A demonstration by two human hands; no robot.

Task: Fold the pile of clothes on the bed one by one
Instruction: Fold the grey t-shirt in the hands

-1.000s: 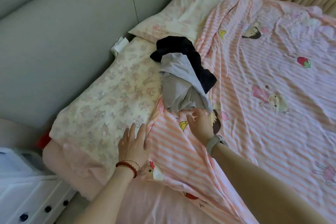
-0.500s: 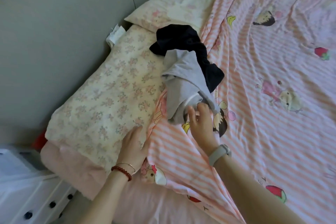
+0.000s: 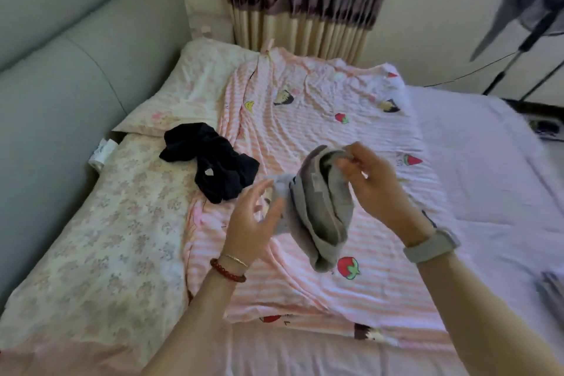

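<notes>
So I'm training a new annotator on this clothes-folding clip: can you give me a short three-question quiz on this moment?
1. True or false: the grey garment is held up off the bed by both hands.
2. Which hand wears the watch: A) left hand B) right hand?
3. Fill in: the black garment lies partly on the floral ____.

Key: 1 true; 2 B; 3 pillow.
</notes>
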